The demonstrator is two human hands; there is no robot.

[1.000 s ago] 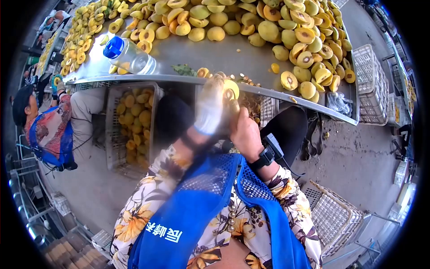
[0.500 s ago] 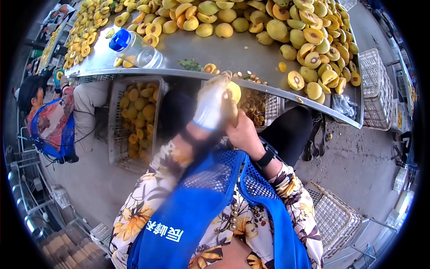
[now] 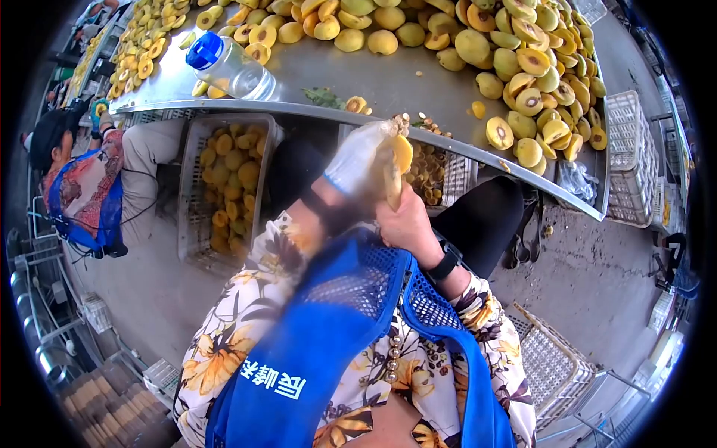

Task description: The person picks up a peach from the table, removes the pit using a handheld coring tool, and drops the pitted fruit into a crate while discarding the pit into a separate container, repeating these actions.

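Note:
My left hand (image 3: 364, 158), in a white glove with soiled fingertips, is closed around a yellow peach half (image 3: 403, 154) just in front of the table edge. My right hand (image 3: 407, 224) is bare, its fingers wrapped round the tan handle of a tool (image 3: 392, 187) that points up at the peach. The tool's working end is hidden by the glove and the fruit. Beyond my hands, many halved yellow peaches (image 3: 526, 101) are heaped on the metal table (image 3: 358, 82), and a cut half (image 3: 356, 104) lies near its edge.
A clear bottle with a blue cap (image 3: 228, 69) lies tilted on the table. Below are a crate of peaches (image 3: 187, 187) and a crate holding peach stones (image 3: 429, 179). Stacked crates (image 3: 629, 157) stand at right, another crate (image 3: 556, 358) behind. A co-worker (image 3: 89, 179) sits at left.
The view has shifted slightly, so the table appears a little lower. My gloved hand has tilted and the peach half sits slightly further right; both hands keep their hold.

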